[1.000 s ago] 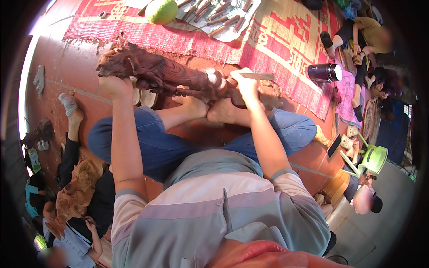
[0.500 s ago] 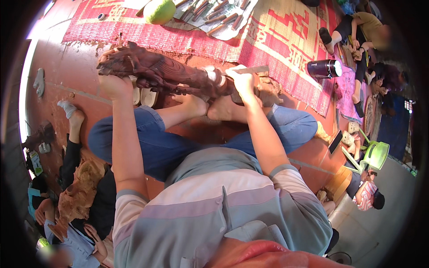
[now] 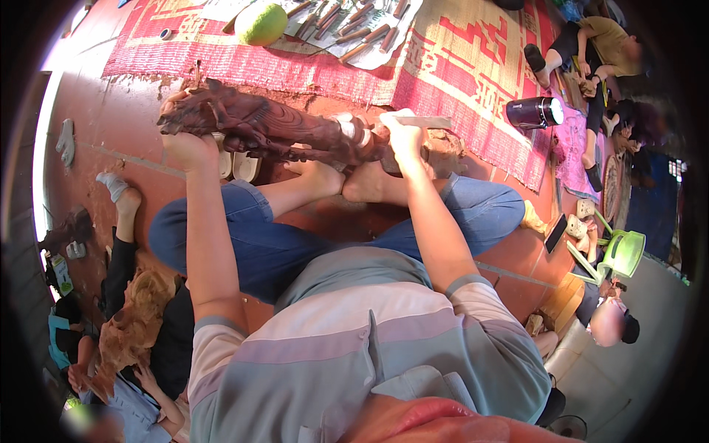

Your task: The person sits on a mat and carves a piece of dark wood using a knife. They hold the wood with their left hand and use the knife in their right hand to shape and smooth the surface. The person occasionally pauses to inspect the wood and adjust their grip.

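Observation:
A long dark reddish-brown wood carving (image 3: 269, 122) with flowing, fold-like relief lies lengthwise across in front of my crossed legs. Around its left end my left hand (image 3: 188, 148) is closed; some of those fingers are hidden behind the wood. My right hand (image 3: 402, 140) is closed at the carving's right end, gripping a flat bar-shaped tool (image 3: 432, 122) that sticks out to the right. Whether the tool is a file or a blade I cannot tell. Pale bands (image 3: 353, 131) show near that end. A lighter wood lump (image 3: 445, 146) sits just beyond the right hand.
A red and yellow woven mat (image 3: 458, 74) spreads ahead, bearing several wood-handled carving tools (image 3: 354, 33), a green round fruit (image 3: 261, 22) and a dark flask (image 3: 533, 113). A green stool (image 3: 622, 253) stands at right. Other people work on both sides, one by a rough wood piece (image 3: 133, 317).
The carving, both my hands and the bar-shaped tool have shifted slightly nearer to me. My grip looks the same. At lower left, another person's hand has moved onto the rough wood piece.

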A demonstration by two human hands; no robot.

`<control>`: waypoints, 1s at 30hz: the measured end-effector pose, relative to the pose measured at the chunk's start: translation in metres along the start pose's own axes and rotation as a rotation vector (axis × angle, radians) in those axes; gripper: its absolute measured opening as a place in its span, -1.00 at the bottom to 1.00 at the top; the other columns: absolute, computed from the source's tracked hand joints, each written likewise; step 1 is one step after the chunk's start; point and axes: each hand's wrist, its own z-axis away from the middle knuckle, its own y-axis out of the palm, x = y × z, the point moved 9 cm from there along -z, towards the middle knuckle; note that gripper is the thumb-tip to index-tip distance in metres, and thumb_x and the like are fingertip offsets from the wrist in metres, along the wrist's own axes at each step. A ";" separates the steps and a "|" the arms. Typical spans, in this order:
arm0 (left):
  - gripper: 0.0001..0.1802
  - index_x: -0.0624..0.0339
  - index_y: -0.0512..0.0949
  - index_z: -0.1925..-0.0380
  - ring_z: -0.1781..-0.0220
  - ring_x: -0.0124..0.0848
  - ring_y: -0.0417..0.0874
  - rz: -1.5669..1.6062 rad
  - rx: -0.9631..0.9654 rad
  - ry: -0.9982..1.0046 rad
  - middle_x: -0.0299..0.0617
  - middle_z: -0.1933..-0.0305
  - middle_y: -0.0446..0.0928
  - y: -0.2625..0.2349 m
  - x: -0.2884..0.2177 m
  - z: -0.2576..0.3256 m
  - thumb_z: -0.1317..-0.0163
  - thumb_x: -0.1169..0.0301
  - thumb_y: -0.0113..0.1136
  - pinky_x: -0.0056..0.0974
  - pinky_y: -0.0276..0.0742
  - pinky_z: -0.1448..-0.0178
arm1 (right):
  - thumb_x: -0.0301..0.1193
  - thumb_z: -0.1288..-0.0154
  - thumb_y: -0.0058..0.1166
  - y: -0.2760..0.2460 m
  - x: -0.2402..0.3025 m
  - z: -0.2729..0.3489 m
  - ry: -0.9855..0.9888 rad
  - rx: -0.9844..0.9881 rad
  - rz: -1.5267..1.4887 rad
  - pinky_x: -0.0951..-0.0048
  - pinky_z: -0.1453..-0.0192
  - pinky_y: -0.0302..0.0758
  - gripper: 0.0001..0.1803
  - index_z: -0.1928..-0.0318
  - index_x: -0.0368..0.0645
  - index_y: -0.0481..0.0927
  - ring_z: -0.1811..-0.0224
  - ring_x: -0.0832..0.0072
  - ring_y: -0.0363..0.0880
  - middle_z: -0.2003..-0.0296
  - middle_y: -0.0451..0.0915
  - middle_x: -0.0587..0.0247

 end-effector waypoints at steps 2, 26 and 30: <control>-0.73 0.23 0.45 0.28 0.18 -0.33 0.52 0.004 -0.014 -0.016 -0.17 0.27 0.49 -0.004 0.001 0.005 -0.23 0.29 -0.16 -0.26 0.45 0.03 | -0.46 0.00 0.22 0.030 0.040 0.018 -0.264 0.171 0.313 0.53 0.31 0.43 -0.89 0.46 -0.22 0.59 0.45 0.56 0.52 0.53 0.56 0.34; -0.77 0.20 0.45 0.33 0.15 -0.33 0.50 -0.009 -0.038 0.001 -0.20 0.25 0.46 -0.008 -0.001 -0.001 -0.22 0.32 -0.15 -0.26 0.46 0.02 | -0.51 -0.07 0.18 -0.003 -0.005 0.006 0.077 -0.019 -0.067 0.56 0.27 0.42 -0.90 0.43 -0.28 0.55 0.42 0.57 0.50 0.47 0.57 0.27; -0.77 0.20 0.45 0.32 0.16 -0.33 0.50 0.008 -0.003 -0.030 -0.20 0.25 0.46 -0.005 0.002 0.004 -0.22 0.32 -0.16 -0.25 0.46 0.02 | -0.48 -0.04 0.22 0.017 0.012 0.016 -0.143 0.056 0.250 0.51 0.29 0.42 -0.88 0.45 -0.26 0.56 0.43 0.57 0.50 0.51 0.57 0.28</control>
